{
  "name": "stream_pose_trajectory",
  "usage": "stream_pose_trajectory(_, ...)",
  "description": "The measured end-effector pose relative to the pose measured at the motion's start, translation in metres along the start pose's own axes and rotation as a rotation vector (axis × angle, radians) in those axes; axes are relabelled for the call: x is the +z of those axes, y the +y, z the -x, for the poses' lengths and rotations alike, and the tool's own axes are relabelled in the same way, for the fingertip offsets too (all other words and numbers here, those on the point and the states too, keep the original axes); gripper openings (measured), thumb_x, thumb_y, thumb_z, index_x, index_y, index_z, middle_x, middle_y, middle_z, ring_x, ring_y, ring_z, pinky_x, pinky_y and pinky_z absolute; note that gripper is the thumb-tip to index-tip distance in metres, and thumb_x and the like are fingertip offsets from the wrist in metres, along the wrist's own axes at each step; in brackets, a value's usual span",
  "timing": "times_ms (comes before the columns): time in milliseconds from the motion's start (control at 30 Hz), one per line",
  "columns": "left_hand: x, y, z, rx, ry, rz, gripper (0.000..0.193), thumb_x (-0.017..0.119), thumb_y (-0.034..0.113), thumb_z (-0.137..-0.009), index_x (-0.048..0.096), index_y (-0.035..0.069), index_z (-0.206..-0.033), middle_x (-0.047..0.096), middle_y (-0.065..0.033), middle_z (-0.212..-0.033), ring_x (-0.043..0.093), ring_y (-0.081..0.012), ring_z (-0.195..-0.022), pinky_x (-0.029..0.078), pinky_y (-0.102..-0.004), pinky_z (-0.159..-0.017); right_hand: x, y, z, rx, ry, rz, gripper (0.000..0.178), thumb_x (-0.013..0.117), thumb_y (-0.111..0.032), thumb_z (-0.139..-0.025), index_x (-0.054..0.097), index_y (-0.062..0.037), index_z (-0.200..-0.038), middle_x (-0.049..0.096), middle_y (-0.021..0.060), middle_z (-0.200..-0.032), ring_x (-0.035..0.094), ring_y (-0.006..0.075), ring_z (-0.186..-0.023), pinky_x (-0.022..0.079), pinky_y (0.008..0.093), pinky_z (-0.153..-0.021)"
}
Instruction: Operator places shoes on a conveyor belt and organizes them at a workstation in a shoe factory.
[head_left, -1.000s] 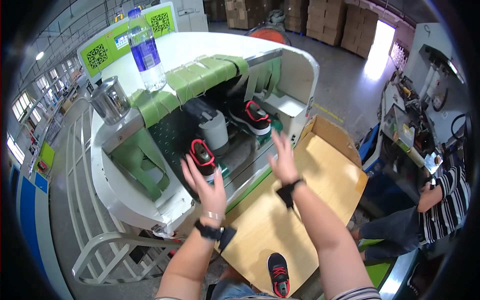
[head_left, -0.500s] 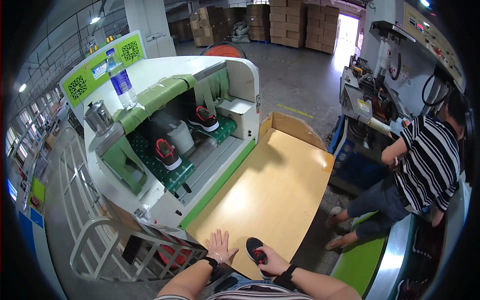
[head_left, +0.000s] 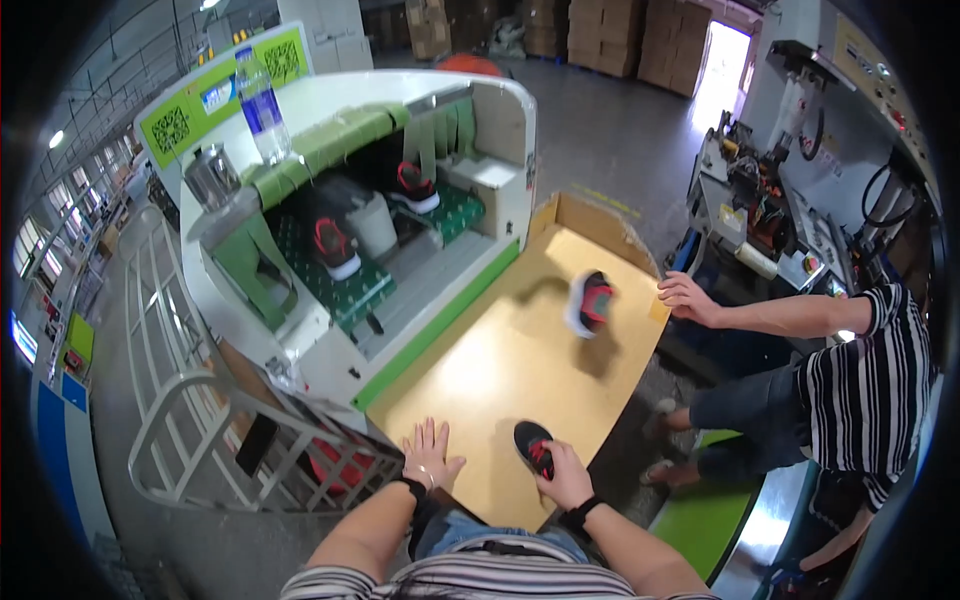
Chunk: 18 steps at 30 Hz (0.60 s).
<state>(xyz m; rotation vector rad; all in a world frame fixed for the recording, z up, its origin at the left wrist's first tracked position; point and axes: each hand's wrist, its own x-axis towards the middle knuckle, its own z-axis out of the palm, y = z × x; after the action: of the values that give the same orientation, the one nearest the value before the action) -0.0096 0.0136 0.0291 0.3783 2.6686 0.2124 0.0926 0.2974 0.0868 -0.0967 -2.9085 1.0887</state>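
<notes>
On the near end of the wooden board (head_left: pixel 470 440) my left hand (head_left: pixel 430 455) lies flat, fingers spread and holding nothing. My right hand (head_left: pixel 568 478) grips a black shoe (head_left: pixel 530 442) with red laces, its toe pointing away from me. Farther out over the board is a second black and red shoe (head_left: pixel 592 303) with a white sole, tilted and blurred by motion. A co-worker's outstretched hand (head_left: pixel 688 298) is just right of it, apart from the shoe. Two more red and black shoes, a left one (head_left: pixel 334 248) and a right one (head_left: pixel 415 187), sit on green perforated belts inside the white machine (head_left: pixel 350 95).
A plastic bottle (head_left: pixel 262 110) and a metal jug (head_left: pixel 211 176) stand on the machine. At left is a metal rack (head_left: pixel 180 430). Torn cardboard (head_left: pixel 600 222) edges the board's far end. The co-worker (head_left: pixel 865 380) in stripes stands at right, beside workshop machinery (head_left: pixel 750 220).
The co-worker has turned and stretched an arm toward the board, and a blurred shoe has appeared over it. My view has shifted; my hands keep their places on the board and shoe.
</notes>
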Motion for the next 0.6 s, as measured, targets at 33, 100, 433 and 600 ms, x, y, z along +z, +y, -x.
stream_pose_trajectory(33, -0.003, 0.002, 0.001, 0.012, 0.05, -0.001, 0.093, 0.05, 0.064, -0.086, 0.01, 0.018, -0.157, 0.003, -0.0182, -0.162, 0.003, -0.0404, -0.149, 0.008, -0.0666, -0.113, -0.001, 0.0, 0.0, -0.006, 0.014, -0.007, 0.06, 0.072, -0.017, -0.073, 0.05, -0.0084, -0.127, 0.052, 0.0207, -0.128, 0.054, 0.0386, -0.116, 0.047, 0.0427, -0.098)
stream_pose_trajectory(100, -0.015, 0.012, 0.003, 0.003, 0.074, 0.023, 0.092, 0.053, 0.06, -0.087, 0.012, 0.016, -0.156, 0.013, -0.0205, -0.159, 0.012, -0.0407, -0.146, 0.014, -0.065, -0.112, -0.005, -0.002, -0.001, 0.015, 0.005, -0.004, 0.058, 0.072, -0.017, -0.073, 0.05, -0.0085, -0.127, 0.052, 0.0203, -0.128, 0.054, 0.0383, -0.116, 0.047, 0.0427, -0.097)
stream_pose_trajectory(433, -0.084, 0.021, -0.114, -0.075, 0.502, 0.573, 0.08, 0.062, 0.048, -0.089, 0.029, 0.004, -0.148, 0.047, -0.0251, -0.132, 0.046, -0.0421, -0.124, 0.039, -0.0466, -0.103, -0.008, -0.004, -0.005, 0.072, 0.022, 0.023, 0.054, 0.073, -0.019, -0.074, 0.053, -0.0077, -0.123, 0.053, 0.0193, -0.128, 0.055, 0.0374, -0.115, 0.048, 0.043, -0.095)
stream_pose_trajectory(600, -0.139, 0.079, -0.189, 0.015, 0.434, 0.43, 0.084, 0.067, 0.049, -0.085, 0.033, 0.001, -0.145, 0.039, -0.0227, -0.147, 0.041, -0.0401, -0.133, 0.035, -0.0485, -0.108, -0.007, -0.004, -0.006, 0.062, 0.042, 0.03, 0.054, 0.073, -0.02, -0.073, 0.055, -0.0076, -0.123, 0.054, 0.0195, -0.128, 0.055, 0.0363, -0.116, 0.048, 0.0426, -0.096)
